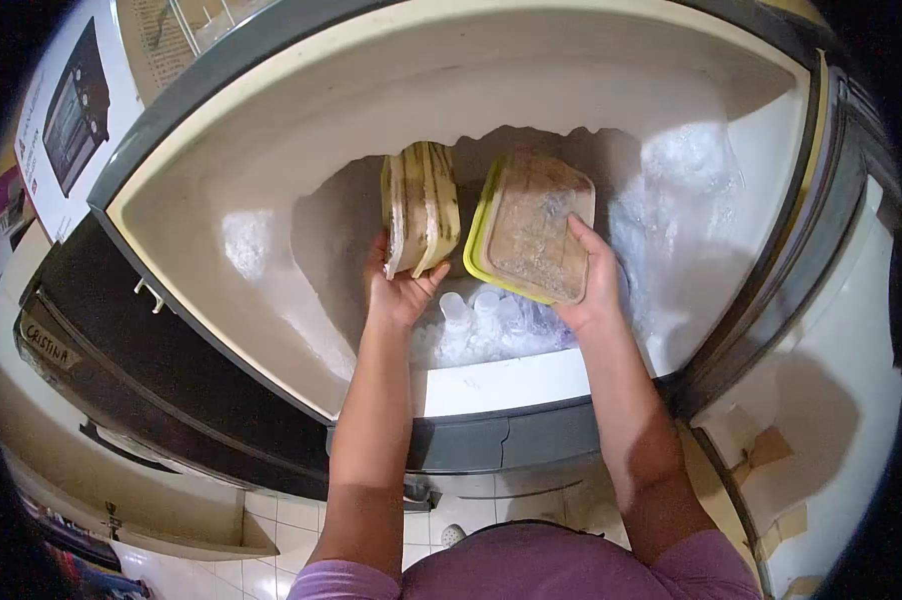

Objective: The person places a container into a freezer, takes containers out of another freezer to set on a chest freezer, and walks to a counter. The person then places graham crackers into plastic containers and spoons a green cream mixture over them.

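My left hand (403, 294) is closed round the lower end of a stack of pale yellow containers (421, 210), frosted along their edges and tilted on their side. In my right hand (593, 285) is a rectangular container (539, 228) with a frosty, brownish clear face and a bright yellow-green rim, its thumb lying on that face. The two loads are a short gap apart, both inside an open chest freezer (471, 390). Below them, near the front wall, lie frosted clear bottles or bags (486, 318).
Thick frost (671, 220) lines the freezer's right wall, with a smaller patch (247, 243) on the left. A box with a printed appliance (76, 110) stands at the upper left. A white appliance surface (821, 400) is at the right. Tiled floor (296, 540) shows below.
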`<state>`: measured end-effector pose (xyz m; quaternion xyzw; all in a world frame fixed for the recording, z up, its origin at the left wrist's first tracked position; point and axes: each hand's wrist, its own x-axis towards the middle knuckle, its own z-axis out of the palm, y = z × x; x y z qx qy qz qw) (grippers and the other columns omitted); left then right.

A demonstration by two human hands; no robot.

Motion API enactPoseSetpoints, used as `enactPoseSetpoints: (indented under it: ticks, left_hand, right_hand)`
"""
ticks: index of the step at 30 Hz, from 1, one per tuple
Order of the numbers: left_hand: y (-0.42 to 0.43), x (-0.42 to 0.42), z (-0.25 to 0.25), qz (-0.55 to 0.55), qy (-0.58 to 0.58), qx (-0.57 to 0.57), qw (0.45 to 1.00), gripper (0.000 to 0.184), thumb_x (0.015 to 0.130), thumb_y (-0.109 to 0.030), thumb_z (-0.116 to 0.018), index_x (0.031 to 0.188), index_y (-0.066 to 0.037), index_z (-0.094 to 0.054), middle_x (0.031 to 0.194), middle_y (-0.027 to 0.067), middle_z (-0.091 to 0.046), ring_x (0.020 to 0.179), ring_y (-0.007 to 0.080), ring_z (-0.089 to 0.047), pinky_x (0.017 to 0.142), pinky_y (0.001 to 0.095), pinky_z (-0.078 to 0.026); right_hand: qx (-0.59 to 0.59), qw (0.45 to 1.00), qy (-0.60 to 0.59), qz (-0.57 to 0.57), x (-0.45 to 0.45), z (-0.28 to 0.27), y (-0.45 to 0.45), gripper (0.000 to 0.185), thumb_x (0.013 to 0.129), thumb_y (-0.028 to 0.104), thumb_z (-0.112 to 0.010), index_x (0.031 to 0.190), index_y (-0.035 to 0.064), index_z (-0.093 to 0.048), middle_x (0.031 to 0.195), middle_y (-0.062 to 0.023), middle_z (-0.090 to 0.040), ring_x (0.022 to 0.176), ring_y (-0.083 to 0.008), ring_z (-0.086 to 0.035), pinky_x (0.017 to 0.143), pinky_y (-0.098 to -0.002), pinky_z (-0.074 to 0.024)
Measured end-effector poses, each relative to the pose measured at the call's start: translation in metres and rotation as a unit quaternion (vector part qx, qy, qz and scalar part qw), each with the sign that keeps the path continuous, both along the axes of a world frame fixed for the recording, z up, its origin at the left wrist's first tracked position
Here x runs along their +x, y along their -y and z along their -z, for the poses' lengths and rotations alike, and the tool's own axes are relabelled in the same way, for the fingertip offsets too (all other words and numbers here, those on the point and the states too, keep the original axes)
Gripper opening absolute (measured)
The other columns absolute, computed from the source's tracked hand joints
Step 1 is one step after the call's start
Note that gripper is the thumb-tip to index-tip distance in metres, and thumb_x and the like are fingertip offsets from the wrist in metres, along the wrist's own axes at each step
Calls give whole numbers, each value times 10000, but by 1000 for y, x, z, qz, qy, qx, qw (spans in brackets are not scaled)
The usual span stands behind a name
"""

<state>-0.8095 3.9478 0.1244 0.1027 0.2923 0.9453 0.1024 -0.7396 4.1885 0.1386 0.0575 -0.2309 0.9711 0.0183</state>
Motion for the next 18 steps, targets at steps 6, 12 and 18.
enactPoseSetpoints:
  ticks: [6, 12, 18]
  left_hand:
    - [0, -2, 3, 19, -17, 13, 1000, 545, 965, -491, -306, 1292, -97, -493, 1224, 151, -590, 1025, 362, -631, 723, 525, -587]
    - [-1, -7, 5, -32, 22, -25, 999, 625, 958, -543, -217, 1340, -99, -436, 1301, 170, -525, 1105, 361, -588, 771, 536, -568]
    - [-2, -9, 3, -2, 0, -23, 1000, 552, 967, -478, -302, 1336, -91, -439, 1307, 165, -512, 1108, 372, -581, 787, 545, -562]
  right_hand:
    - [29, 998, 0, 53, 1, 3, 12, 473, 930, 342, -541, 1267, 11, -509, 1218, -134, -596, 1107, -282, -585, 967, -419, -460]
    - [86, 993, -1, 83, 8, -2, 20, 521, 928, 336, -561, 1348, 68, -411, 1255, -127, -540, 1144, -265, -553, 969, -401, -455]
    - [162, 973, -38, 157, -10, 14, 21, 531, 939, 286, -553, 1394, 111, -340, 1288, -113, -499, 1168, -243, -528, 949, -391, -466]
